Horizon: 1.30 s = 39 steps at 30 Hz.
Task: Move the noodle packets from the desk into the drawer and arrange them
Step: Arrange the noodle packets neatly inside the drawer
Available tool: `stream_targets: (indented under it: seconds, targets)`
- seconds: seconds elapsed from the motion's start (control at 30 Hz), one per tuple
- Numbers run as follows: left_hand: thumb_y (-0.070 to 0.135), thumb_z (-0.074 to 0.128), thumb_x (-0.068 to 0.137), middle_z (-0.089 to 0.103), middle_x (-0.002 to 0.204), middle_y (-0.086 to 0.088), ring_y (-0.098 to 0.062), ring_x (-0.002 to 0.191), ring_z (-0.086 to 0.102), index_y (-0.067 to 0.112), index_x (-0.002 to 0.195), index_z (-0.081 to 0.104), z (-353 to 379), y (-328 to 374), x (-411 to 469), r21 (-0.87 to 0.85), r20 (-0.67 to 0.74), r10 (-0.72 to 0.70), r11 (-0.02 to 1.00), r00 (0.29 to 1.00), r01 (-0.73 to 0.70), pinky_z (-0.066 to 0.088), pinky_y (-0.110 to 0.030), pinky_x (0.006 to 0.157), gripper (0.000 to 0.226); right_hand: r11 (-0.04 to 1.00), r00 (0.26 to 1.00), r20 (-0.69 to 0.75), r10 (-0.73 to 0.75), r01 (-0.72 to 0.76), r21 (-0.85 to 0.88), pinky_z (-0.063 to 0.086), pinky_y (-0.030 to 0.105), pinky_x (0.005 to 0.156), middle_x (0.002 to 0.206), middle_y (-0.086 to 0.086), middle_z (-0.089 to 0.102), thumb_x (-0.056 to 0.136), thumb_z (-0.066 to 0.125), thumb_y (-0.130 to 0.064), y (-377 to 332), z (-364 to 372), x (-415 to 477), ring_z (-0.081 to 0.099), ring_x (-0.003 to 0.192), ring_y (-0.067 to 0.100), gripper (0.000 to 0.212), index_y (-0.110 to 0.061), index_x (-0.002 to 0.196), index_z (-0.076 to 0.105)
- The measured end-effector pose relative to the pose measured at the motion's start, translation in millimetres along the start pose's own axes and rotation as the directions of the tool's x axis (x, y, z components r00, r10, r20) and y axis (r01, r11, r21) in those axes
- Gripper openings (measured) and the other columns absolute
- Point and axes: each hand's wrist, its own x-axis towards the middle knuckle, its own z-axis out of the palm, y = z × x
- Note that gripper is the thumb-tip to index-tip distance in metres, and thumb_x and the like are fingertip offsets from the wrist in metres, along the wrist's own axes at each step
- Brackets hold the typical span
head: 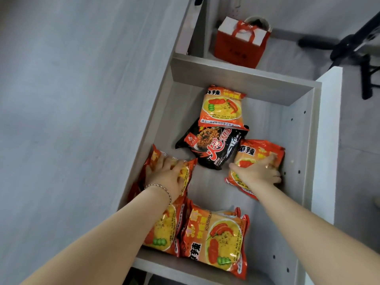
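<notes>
The arranging step looks to be in hand: every noodle packet in view already lies in the drawer [242, 79], with the black packet [211, 147] askew in the middle. The right hand [257, 173] presses spread, straight fingers on the right orange packet [257, 149]. The left hand [164, 175] lies over the left orange packet [188, 171], which tilts against the wall, though whether it grips is unclear. Next, each packet probably needs sliding square into rows.

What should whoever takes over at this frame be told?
Left hand rests on the left-wall packet, tilted against the drawer side.
Right hand presses the right-wall packet.
Black packet lies mid-drawer, the far packet overlapping its edge; near-left packet and near-right packet sit at the front.
Six packets are in; desk unseen.
Left: square the scattered ones into rows.
</notes>
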Motion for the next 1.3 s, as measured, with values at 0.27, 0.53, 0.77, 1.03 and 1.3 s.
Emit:
stream_targets:
  seconds: [0.27,0.53,0.77,1.03,1.3]
  targets:
    - [0.059,0.052,0.083,0.002,0.159,-0.003,-0.025,0.146,0.0,0.045,0.146,0.003,-9.2,-8.7,7.6,0.028,0.124,-0.015,1.0,0.992,0.011,0.022,-0.052,0.112,0.081,0.896,0.983,-0.139,-0.123,0.171,0.411,0.035,0.049,0.102,0.138,0.026,0.032,0.059,0.078,-0.036,12.7,-11.7,-19.3,0.031,0.129,0.042,0.114,-0.023,0.146,0.006]
    - [0.02,0.051,0.092,-0.009,0.16,-0.004,-0.021,0.148,0.0,0.011,0.15,0.0,-4.7,-12.8,-22.1,-0.354,-0.111,-0.15,0.93,0.982,0.103,0.015,-0.037,0.121,0.078,0.455,0.473,0.266,-0.84,0.881,-0.13,0.034,0.042,0.107,0.142,0.012,0.022,0.065,0.074,-0.044,-9.5,-15.5,-57.6,0.031,0.131,0.03,0.111,-0.03,0.146,0.0]
    - [-0.003,0.059,0.08,0.009,0.157,-0.023,-0.045,0.136,0.035,-0.004,0.147,0.012,14.8,-17.4,-49.9,-0.464,-0.394,-0.158,0.885,0.905,-0.047,0.04,-0.057,0.105,0.081,0.114,0.184,0.497,-0.848,0.979,-0.168,0.036,0.043,0.107,0.136,0.017,0.04,0.063,0.077,-0.037,-68.7,38.0,-87.3,0.04,0.127,0.034,0.102,-0.011,0.144,0.02]
    - [0.021,0.044,0.095,0.003,0.16,-0.003,-0.022,0.147,0.005,0.017,0.151,0.006,2.1,-16.9,-47.8,-0.31,-0.251,-0.13,0.95,0.959,0.048,0.013,-0.033,0.119,0.068,0.518,0.461,0.28,-0.842,0.837,0.179,0.033,0.04,0.112,0.143,0.008,0.047,0.09,0.051,-0.026,-66.6,35.7,-54.5,0.039,0.134,0.024,0.054,-0.013,0.14,0.035]
    - [0.049,0.059,0.08,0.008,0.159,-0.008,-0.023,0.147,0.008,0.013,0.15,0.004,-13.3,-15.4,-38.7,-0.099,-0.293,0.019,0.994,0.956,-0.05,0.0,-0.033,0.117,0.096,0.511,0.302,0.612,-0.731,0.837,0.197,0.039,0.033,0.106,0.141,0.009,0.049,0.09,0.048,-0.017,-73.1,45.3,-58.5,0.047,0.127,0.025,0.047,-0.019,0.137,0.043]
